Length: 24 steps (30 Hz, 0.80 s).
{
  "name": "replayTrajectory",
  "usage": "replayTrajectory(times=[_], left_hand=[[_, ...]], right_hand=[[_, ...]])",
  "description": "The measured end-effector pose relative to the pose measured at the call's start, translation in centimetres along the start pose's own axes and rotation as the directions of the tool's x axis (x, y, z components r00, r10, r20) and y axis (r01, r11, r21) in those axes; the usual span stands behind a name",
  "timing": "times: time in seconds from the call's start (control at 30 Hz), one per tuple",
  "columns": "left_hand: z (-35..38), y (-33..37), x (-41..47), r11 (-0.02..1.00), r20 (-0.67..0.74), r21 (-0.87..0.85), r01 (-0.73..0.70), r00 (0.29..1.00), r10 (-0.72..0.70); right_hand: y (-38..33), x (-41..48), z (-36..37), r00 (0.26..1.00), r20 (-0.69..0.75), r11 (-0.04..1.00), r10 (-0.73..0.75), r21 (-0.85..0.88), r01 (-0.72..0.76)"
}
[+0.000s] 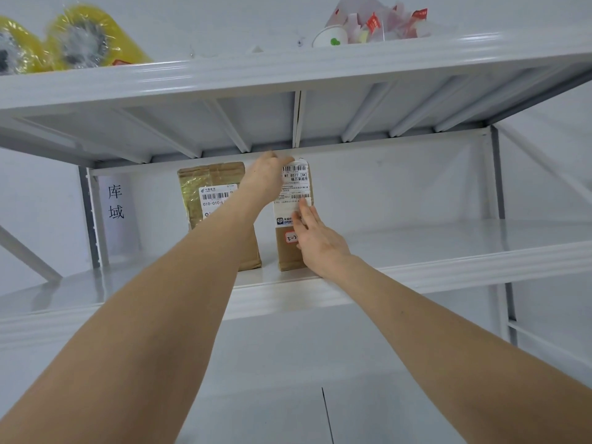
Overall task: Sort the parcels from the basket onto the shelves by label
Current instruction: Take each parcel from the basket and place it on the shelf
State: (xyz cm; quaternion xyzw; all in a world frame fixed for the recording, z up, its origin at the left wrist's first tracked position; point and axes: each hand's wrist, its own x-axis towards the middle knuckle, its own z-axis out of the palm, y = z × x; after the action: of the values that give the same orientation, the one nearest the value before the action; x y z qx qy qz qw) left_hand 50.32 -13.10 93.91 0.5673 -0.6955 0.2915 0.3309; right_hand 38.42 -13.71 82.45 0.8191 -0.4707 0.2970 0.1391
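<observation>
left hand [267,177] fingers curled on parcel [296,184] top | right hand [315,240] fingers straight, flat on its front | it's upright on shelf [432,251]

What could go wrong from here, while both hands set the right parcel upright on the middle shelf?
1. The right parcel stands on its narrow end, close to the front edge of the shelf. When the left hand releases its top and the right hand stops pressing its front, it may tip forward and fall.
2. The left forearm crosses in front of the neighbouring parcel; a careless pull back could knock it over.
</observation>
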Motion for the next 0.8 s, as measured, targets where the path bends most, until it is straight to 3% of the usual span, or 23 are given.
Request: replayTrajectory(times=[0.63,0.8], left_hand=[[3.5,-2.4,2.2,0.999,0.009,0.046,0.019,1.000,-0.019],[3.7,-2.4,2.1,0.998,0.068,0.053,0.031,0.997,-0.035]], right_hand=[[-0.3,2.7,1.5,0.999,0.044,0.999,0.026,-0.026,-0.025],[-0.6,2.1,1.6,0.998,0.041,0.999,0.048,-0.023,-0.047]])
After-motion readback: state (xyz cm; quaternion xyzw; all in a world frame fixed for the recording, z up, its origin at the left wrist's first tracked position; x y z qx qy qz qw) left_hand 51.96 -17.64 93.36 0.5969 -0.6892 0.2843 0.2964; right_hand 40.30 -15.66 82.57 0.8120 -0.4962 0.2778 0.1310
